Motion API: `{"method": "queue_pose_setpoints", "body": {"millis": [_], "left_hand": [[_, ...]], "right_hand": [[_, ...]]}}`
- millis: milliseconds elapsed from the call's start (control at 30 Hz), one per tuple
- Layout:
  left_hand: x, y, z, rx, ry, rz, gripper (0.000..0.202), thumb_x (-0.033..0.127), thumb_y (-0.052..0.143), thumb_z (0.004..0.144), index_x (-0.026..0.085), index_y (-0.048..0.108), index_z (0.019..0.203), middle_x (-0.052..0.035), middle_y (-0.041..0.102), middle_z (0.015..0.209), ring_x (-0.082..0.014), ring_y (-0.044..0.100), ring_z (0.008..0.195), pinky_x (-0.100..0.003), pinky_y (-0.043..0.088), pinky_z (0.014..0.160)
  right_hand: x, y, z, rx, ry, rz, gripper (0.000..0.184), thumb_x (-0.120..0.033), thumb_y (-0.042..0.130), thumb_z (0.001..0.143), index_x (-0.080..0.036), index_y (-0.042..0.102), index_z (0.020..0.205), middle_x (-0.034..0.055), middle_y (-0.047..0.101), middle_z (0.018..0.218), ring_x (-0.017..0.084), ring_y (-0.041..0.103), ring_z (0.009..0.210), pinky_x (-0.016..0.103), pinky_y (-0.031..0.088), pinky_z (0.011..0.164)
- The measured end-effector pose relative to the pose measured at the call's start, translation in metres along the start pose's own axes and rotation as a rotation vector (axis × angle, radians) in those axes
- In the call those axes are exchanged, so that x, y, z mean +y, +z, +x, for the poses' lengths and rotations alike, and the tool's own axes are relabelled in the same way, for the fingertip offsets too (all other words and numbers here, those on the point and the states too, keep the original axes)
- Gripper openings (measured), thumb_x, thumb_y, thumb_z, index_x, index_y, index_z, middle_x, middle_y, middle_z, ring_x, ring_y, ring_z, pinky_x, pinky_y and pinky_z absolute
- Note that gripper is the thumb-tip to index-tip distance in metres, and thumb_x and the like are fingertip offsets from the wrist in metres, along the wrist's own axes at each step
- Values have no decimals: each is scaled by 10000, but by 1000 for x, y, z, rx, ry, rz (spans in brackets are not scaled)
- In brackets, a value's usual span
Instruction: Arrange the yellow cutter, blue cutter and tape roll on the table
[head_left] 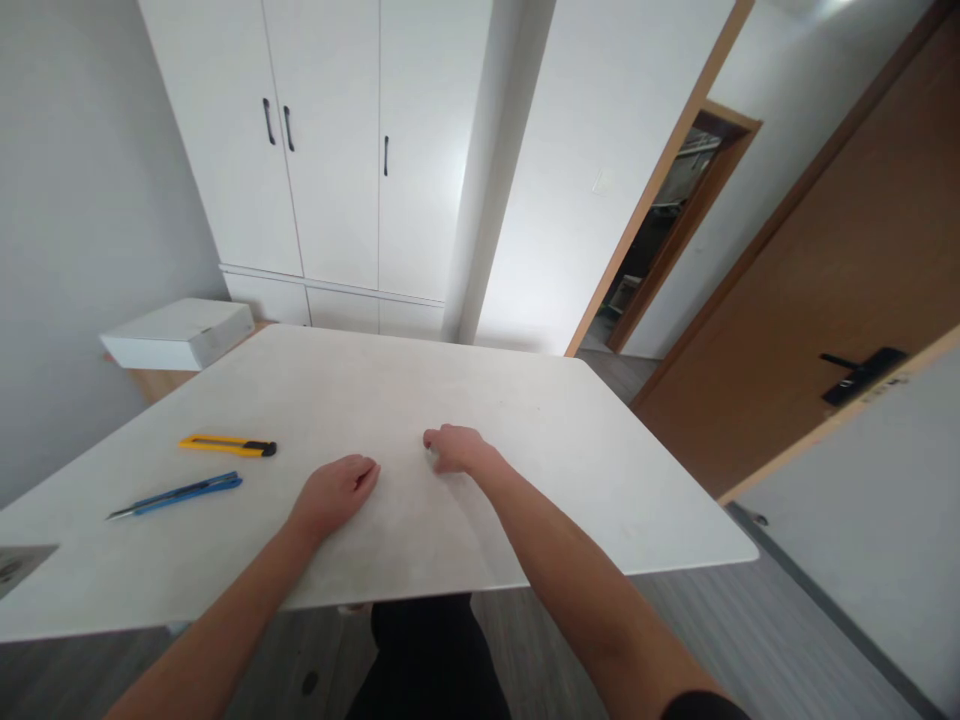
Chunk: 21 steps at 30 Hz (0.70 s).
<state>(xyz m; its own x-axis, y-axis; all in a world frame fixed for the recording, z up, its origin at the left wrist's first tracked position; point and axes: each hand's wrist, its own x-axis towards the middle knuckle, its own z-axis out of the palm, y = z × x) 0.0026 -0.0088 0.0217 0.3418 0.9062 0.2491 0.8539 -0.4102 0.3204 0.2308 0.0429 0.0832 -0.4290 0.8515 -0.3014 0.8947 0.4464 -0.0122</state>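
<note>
My left hand rests on the white table as a loose fist, and nothing shows in its fingers. To the right and a little farther off, my right hand is closed just over the tabletop, fingers curled inward. Something small and pale seems to show at its fingertips, too unclear to name. Left of my left hand lies a yellow utility knife with a black end. Closer to me than that knife is a slim blue tool with a pointed metal tip.
A white box stands beyond the table's far left corner. Set into the tabletop at the left edge is a grey panel. White cupboards rise behind the table, and a brown door stands to the right.
</note>
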Motion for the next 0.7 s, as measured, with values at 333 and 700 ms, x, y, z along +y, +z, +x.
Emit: {"method": "queue_pose_setpoints", "body": {"millis": [333,700], "left_hand": [[-5,6,1,23,22,-4,377,376,335,950,209,619,765,-45,673,815,-207,623,811,-300,405,715],[-6,7,0,21,31,20,372,375,344,949,203,621,770,-43,676,813,-206,624,797,-297,395,708]], "right_hand": [[117,-5,-39,6,366,-39,461,-274,639,735,-268,553,1188,97,604,1181,266,615,1021,319,488,703],[171,8,-62,-94,514,85,506,-271,686,712,-267,548,1199,71,638,1122,219,646,872,296,469,683]]}}
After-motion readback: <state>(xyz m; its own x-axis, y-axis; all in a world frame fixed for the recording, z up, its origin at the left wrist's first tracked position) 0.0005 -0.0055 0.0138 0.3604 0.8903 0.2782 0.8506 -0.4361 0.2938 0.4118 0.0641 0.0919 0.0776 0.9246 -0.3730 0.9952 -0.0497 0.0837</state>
